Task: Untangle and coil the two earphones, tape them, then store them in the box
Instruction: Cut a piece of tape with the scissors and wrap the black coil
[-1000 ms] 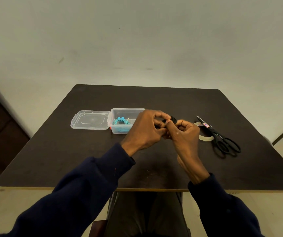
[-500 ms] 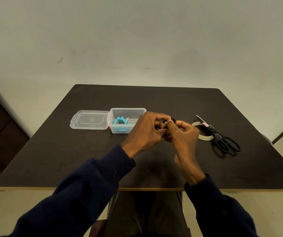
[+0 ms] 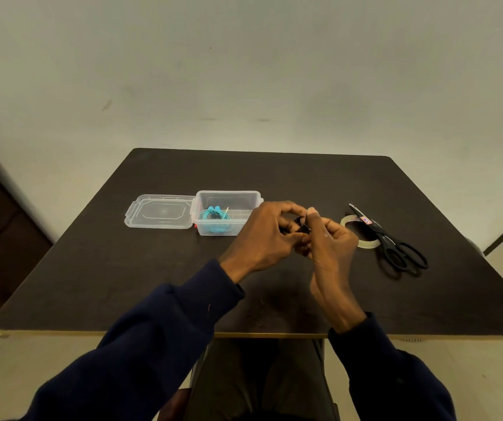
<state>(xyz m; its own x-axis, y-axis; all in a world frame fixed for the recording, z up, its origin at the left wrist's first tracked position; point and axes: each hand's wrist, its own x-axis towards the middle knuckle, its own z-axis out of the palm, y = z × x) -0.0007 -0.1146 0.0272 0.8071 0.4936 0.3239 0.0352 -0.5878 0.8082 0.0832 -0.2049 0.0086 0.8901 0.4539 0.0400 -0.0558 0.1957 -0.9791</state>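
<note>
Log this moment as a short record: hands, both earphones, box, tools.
left hand: grips black earphone above the table
right hand: fingers pinch the same black earphone
blue earphone: coiled, inside box
box: open, lid lying flat to its left
tape roll: on table, right of the hands
scissors: blade end lies across the tape roll

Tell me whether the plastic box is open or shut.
Open: its lid lies flat beside the box, turquoise earphone visible inside.

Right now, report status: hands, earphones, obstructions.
Left hand and right hand pinch black earphone. Blue earphone coiled in box. Tape, scissors off right, nothing blocking.
</note>
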